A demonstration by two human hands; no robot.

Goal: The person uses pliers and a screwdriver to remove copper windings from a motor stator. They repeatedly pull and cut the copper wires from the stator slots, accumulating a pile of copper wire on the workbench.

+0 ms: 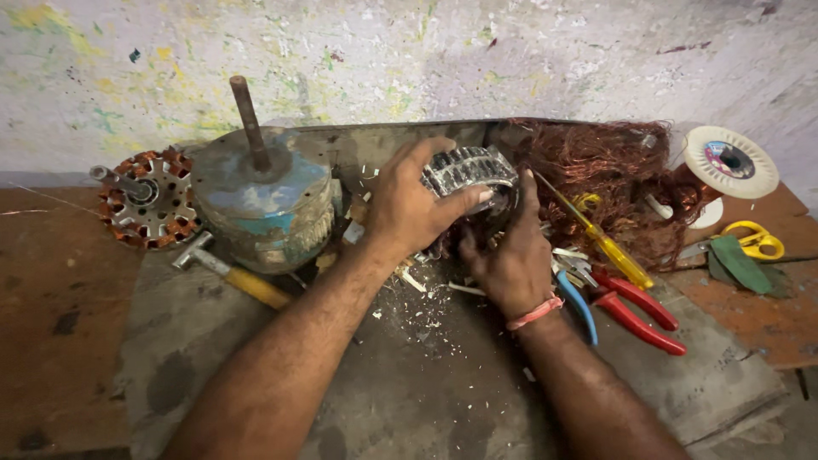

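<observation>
My left hand grips a round metal stator core from the left and top, thumb stretched across its front. My right hand holds the same core from below and the right, its index finger pointing up along the core's side. The core is tilted on edge at the back of a grey worn mat. A pink band circles my right wrist. The lower part of the core is hidden behind my hands.
A blue motor housing with a shaft and a wound stator stand at the left, a hammer beside them. Tangled copper wire, a yellow screwdriver, red pliers, a wire spool and yellow scissors lie at the right.
</observation>
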